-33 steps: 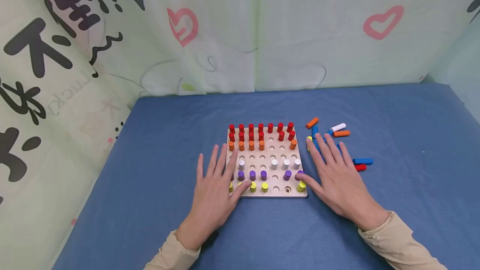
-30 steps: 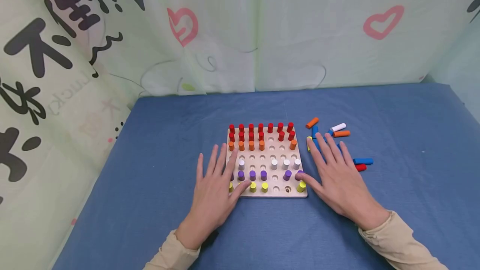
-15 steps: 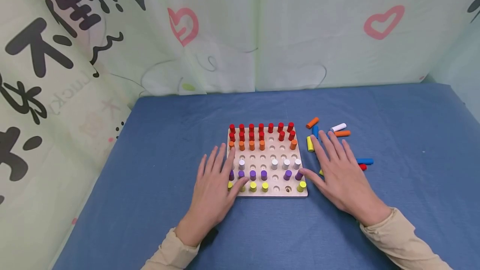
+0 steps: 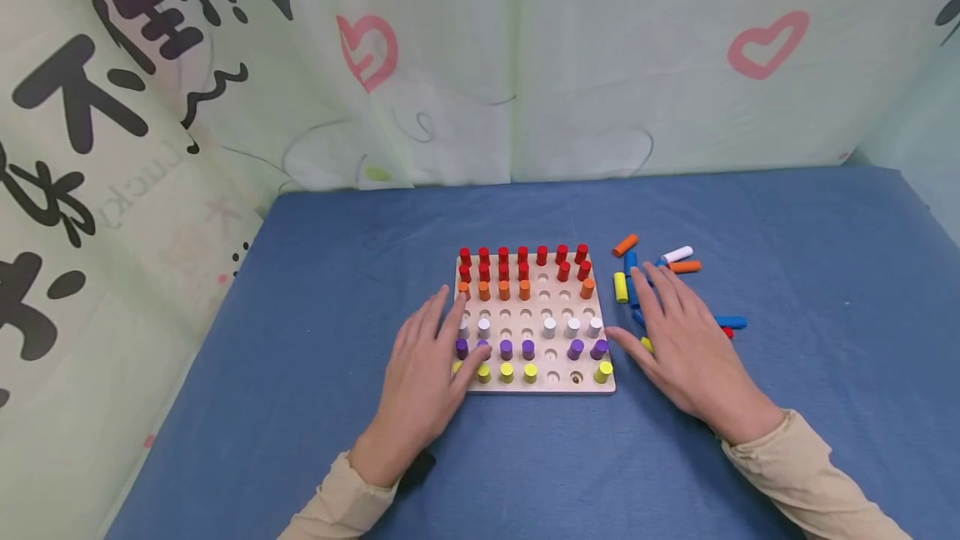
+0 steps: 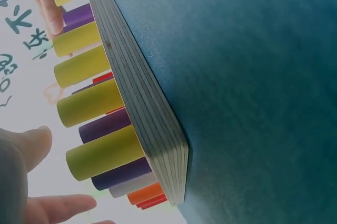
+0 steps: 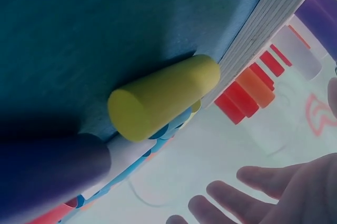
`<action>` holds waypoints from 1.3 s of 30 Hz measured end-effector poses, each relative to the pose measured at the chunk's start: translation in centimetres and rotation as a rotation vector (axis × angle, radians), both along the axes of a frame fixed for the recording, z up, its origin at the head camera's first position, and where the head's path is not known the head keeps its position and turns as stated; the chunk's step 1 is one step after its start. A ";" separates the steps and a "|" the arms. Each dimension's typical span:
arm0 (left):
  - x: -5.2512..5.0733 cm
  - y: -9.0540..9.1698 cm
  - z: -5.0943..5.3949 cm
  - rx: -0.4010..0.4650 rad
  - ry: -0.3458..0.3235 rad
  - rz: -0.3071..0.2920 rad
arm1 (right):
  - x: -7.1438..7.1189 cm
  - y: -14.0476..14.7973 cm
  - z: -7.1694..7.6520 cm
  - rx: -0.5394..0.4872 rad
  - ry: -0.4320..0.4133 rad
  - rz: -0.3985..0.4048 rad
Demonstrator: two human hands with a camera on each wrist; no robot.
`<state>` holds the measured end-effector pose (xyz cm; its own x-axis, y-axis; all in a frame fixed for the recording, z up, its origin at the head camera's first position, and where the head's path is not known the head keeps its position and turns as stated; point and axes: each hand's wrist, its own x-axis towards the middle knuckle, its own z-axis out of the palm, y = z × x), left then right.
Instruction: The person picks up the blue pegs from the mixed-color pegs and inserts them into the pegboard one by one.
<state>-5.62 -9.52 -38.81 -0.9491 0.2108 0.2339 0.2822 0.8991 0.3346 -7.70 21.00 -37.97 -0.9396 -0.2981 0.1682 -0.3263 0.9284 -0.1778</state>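
Note:
A wooden pegboard (image 4: 535, 304) carries rows of upright red, orange, white, purple and yellow pegs, with several bare holes between them. My left hand (image 4: 420, 377) is over its left edge, fingers extended, partly hiding the pegs there. In the left wrist view, the fingers (image 5: 60, 208) show a gap from the yellow pegs (image 5: 108, 153). Just right of the board, my right hand (image 4: 693, 357) spreads above loose pegs and covers some of them. Nothing is in its fingers (image 6: 237, 197). A yellow peg (image 6: 163, 98) lies beside the board in the right wrist view.
Loose pegs lie right of the board: an orange peg (image 4: 625, 245), a white peg (image 4: 677, 254), a yellow peg (image 4: 620, 287) and a blue peg (image 4: 731, 322) among them. A blue cloth (image 4: 337, 273) covers the table. A printed curtain (image 4: 600, 65) hangs behind.
My left hand has drawn slightly left, uncovering more pegs. My right hand has shifted a little right, its thumb moving off the board's edge. The pegs stay where they were.

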 end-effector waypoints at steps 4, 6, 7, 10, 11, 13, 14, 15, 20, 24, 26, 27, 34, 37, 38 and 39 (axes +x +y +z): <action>0.0 -0.1 0.1 0.044 -0.010 0.002 | -0.1 0.1 0.0 -0.004 0.003 0.000; 0.0 -0.2 0.1 0.060 -0.019 0.009 | -0.1 0.1 0.0 -0.004 0.011 0.002; -0.1 -0.2 0.1 0.065 -0.024 0.013 | -0.2 0.1 -0.1 -0.005 0.013 0.003; -0.1 -0.3 0.1 0.078 -0.045 0.028 | -0.2 0.2 -0.1 -0.006 0.018 0.001; -0.2 -0.3 0.1 0.084 -0.054 0.033 | -0.2 0.2 0.0 -0.005 0.018 -0.001; -0.2 -0.3 0.1 0.096 -0.073 0.044 | -0.2 0.2 -0.1 -0.009 0.014 -0.003; -0.3 -0.3 0.2 0.103 -0.083 0.051 | -0.2 0.2 -0.1 -0.010 0.014 -0.004; -0.3 -0.3 0.2 0.112 -0.094 0.057 | -0.2 0.2 -0.1 -0.013 0.014 -0.004; -0.6 -0.4 0.2 0.149 -0.128 0.078 | -0.4 0.3 -0.1 -0.023 0.010 -0.007; -0.7 -0.5 0.1 0.183 -0.133 0.082 | -0.5 0.4 -0.1 -0.032 0.005 -0.004; -0.8 -0.6 0.0 0.196 -0.130 0.080 | -0.5 0.5 -0.1 -0.039 0.002 -0.001; -0.8 -0.6 0.0 0.201 -0.129 0.081 | -0.5 0.5 -0.1 -0.042 0.000 0.000; -1.1 -0.8 -0.1 0.244 -0.170 0.100 | -0.6 0.6 -0.2 -0.044 -0.010 -0.005; -1.2 -0.8 -0.1 0.269 -0.191 0.109 | -0.6 0.6 -0.2 -0.040 -0.023 -0.010; -1.3 -0.9 -0.1 0.276 -0.196 0.111 | -0.6 0.6 -0.2 -0.039 -0.031 -0.013; -1.3 -0.9 -0.1 0.285 -0.199 0.110 | -0.7 0.6 -0.1 -0.038 -0.036 -0.014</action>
